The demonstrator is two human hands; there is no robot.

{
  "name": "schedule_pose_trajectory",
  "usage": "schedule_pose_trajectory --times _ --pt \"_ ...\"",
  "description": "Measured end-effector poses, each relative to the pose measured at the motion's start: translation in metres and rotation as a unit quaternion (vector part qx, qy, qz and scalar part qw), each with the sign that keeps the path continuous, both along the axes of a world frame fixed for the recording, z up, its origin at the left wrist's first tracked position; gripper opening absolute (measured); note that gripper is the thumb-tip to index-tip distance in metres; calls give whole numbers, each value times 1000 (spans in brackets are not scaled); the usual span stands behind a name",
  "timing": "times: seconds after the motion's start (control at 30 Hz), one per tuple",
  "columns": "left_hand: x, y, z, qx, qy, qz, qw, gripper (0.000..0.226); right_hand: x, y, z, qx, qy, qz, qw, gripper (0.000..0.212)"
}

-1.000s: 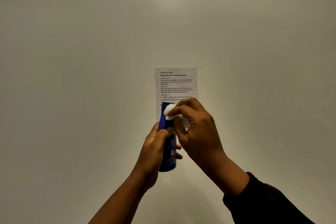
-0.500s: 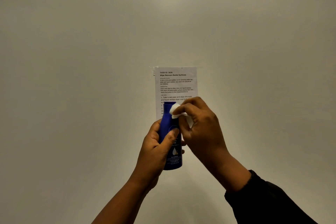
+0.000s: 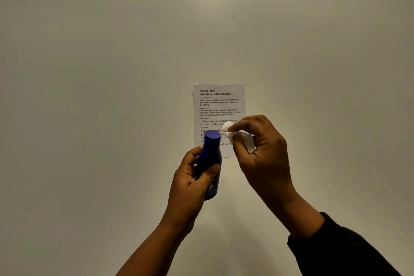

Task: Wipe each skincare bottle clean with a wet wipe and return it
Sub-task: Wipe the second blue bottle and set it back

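Two bare forearms rise from the bottom of the view, the right one coming out of a dark sleeve [image 3: 336,251]. The left hand [image 3: 190,188] grips a blue bottle [image 3: 210,161] around its lower body. The thumb lies across the front and the other fingers [image 3: 190,159] curl round the back, so the bottle stands nearly upright with its top leaning slightly toward the camera. Holding it low probably leaves the shoulder and cap [image 3: 212,135] bare for wiping.

Just to the right of those fingers, and a little higher, the right hand [image 3: 264,154] pinches a bunched white wipe [image 3: 240,135] between thumb and fingertips. The rest of the wipe is folded back into the palm. The wipe sits beside the cap with a small gap between them, so at this instant it is not touching the bottle. The bunched grip probably gives a firm pad to rub with.

The bottle is closed by its cap, and its body is opaque, so how much it holds cannot be told.

Beyond both hands, a printed sheet [image 3: 219,103] is stuck to a plain pale wall [image 3: 100,51], partly hidden by the cap and the wipe. No counter shows, so the place for returning the bottle is out of view. The bottle seems to be mid-clean, not yet ready to go back.
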State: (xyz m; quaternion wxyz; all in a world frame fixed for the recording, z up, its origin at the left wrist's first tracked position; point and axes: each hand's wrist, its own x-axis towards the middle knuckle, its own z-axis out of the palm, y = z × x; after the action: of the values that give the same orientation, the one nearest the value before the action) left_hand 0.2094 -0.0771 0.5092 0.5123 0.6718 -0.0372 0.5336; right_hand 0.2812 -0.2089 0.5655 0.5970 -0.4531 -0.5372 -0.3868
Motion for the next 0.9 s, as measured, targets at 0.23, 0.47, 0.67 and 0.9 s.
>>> schedule_pose_trajectory --times 0.23,0.47,0.67,0.9 --pt "-2 -7 0 6 -4 -8 1000 33 -13 1 0 -78 -117 -126 982 16" --pt "-5 -10 2 27 -7 7 1000 36 -6 -6 5 -102 -88 -142 981 14" --pt "-2 -8 0 -3 0 -9 1000 35 -11 -4 -7 -91 -127 -183 971 16" --pt "-2 -15 2 -17 4 -25 1000 41 -18 -2 -19 -74 -176 -204 960 18"
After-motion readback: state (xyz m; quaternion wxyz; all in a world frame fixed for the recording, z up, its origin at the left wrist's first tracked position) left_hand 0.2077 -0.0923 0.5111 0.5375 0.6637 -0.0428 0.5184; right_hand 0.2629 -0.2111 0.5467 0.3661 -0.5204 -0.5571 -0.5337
